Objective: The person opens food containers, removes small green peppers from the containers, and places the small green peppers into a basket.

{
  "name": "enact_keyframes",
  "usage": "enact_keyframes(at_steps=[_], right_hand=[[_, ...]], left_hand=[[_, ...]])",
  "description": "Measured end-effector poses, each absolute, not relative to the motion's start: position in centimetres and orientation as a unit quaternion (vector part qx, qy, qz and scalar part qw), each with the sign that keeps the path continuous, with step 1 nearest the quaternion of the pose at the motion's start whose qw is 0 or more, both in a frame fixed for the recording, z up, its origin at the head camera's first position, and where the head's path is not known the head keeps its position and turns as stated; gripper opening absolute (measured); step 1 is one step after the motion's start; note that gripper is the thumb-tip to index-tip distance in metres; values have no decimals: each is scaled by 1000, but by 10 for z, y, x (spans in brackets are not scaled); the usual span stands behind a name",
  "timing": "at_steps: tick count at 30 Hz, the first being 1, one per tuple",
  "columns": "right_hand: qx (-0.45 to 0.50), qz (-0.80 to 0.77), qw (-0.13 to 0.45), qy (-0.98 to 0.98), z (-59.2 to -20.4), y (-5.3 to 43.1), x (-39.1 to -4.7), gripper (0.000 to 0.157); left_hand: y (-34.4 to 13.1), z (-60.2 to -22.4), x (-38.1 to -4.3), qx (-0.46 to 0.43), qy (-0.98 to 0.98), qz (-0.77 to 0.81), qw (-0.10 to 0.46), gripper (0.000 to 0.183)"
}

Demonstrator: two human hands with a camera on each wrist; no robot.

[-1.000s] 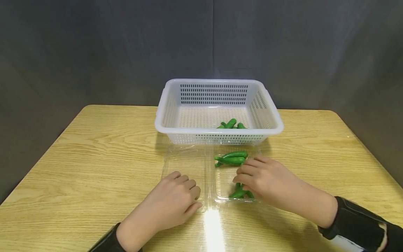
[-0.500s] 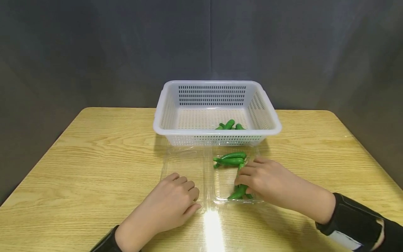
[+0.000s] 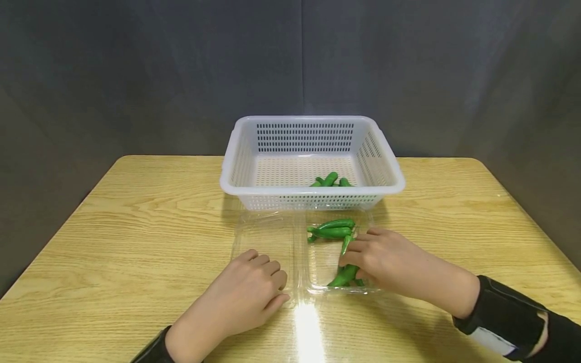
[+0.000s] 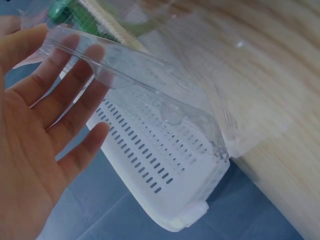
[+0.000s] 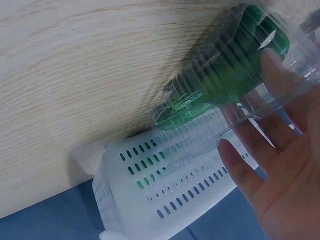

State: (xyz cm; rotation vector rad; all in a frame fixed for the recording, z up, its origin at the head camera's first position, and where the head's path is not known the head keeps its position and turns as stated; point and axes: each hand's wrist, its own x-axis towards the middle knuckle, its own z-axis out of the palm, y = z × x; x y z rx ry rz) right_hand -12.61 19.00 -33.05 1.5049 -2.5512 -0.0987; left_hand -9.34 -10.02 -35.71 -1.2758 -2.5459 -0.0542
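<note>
A clear plastic clamshell box lies unfolded on the table, with its lid half (image 3: 268, 232) on the left and its tray half (image 3: 320, 262) on the right. Two long green peppers (image 3: 331, 232) lie crosswise at the tray's far end, and several more (image 3: 344, 278) are bunched at its near right corner. My right hand (image 3: 381, 259) reaches over the tray's right wall and pinches a green pepper (image 3: 347, 244) that lies lengthwise there; the fingertips are partly hidden. My left hand (image 3: 249, 287) rests with relaxed fingers (image 4: 90, 100) over the lid's near edge.
A white perforated basket (image 3: 313, 190) stands directly behind the box, with several green peppers (image 3: 330, 179) at its near right. The wooden table (image 3: 136, 227) stretches to both sides. A dark grey curtain (image 3: 181, 75) hangs behind it.
A lengthwise pepper has come into view under my right fingers, which have shifted slightly within the tray. My left hand stays where it was.
</note>
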Motion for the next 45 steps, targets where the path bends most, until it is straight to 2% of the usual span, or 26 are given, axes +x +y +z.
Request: enact_keyframes(at_steps=[20, 29, 45], right_hand=[[515, -29, 105, -850, -332, 188, -128, 31], [513, -47, 144, -845, -327, 188, -130, 25], [488, -19, 193, -851, -319, 194, -134, 32]], left_hand=[[-100, -357, -93, -441, -886, -16, 142, 29], [-100, -358, -93, -444, -883, -17, 151, 29], [-99, -355, -93, -446, -883, -18, 145, 29]])
